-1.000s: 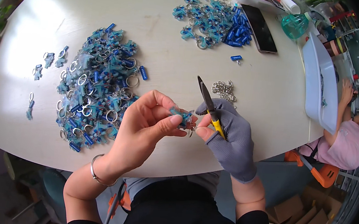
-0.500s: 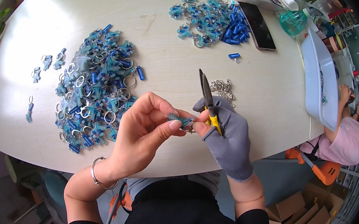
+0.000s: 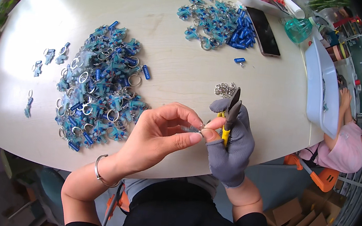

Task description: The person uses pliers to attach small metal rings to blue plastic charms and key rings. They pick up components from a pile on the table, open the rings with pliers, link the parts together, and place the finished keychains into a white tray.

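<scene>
My left hand (image 3: 155, 139), bare with a silver bangle at the wrist, pinches a keychain (image 3: 194, 129), mostly hidden behind the fingers. A bit of clear blue plastic and small metal hardware show at the fingertips. My right hand (image 3: 233, 148), in a grey glove with bare fingertips, grips pliers (image 3: 227, 134) with yellow handles; their dark jaws stick up and stand apart. Its thumb and forefinger meet the keychain's metal end at my left fingertips. Beyond that hand lies a small pile of metal rings or clasps (image 3: 225, 90). Left of my hands spreads a big heap of blue keychains (image 3: 98, 90).
Several single keychains (image 3: 37, 68) lie at the far left. At the back are more blue charms (image 3: 209, 20), blue tags (image 3: 243, 33), a lone tag (image 3: 239, 60) and a phone (image 3: 264, 32). A white bin (image 3: 320, 84) stands on the right edge; a person in pink (image 3: 342, 147) sits beyond.
Both hands have shifted slightly right. The pliers have turned from leaning left to leaning right, jaws now apart. The keychain's blue plastic is now more covered by my left fingers.
</scene>
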`<action>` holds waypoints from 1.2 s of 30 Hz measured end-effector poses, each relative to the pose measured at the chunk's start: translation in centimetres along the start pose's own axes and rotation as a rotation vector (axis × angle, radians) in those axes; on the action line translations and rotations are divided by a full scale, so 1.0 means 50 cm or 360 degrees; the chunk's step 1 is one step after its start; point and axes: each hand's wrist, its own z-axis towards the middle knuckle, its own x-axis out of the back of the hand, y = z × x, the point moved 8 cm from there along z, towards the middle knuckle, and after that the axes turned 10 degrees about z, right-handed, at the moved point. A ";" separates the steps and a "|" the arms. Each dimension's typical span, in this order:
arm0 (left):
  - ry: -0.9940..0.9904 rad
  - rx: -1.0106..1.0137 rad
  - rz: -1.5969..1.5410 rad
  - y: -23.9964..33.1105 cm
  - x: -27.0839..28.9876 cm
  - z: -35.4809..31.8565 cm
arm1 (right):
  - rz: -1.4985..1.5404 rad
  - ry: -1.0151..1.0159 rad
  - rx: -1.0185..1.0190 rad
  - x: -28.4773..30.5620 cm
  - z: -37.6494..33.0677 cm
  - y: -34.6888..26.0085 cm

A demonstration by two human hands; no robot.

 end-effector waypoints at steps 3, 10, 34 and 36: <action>0.0027 -0.0235 0.0107 0.015 0.000 0.003 | 0.0079 0.0047 -0.0010 -0.005 -0.001 -0.002; 0.0106 -0.0396 0.0347 0.028 -0.005 -0.001 | -0.0016 0.0070 0.0206 -0.010 -0.009 -0.011; 0.0263 -0.0296 0.0739 0.031 0.007 0.000 | -0.0709 -0.0041 0.0183 0.183 0.219 0.132; 0.0271 -0.0283 0.0696 0.031 0.007 0.001 | -0.0902 -0.0173 0.0190 0.191 0.252 0.165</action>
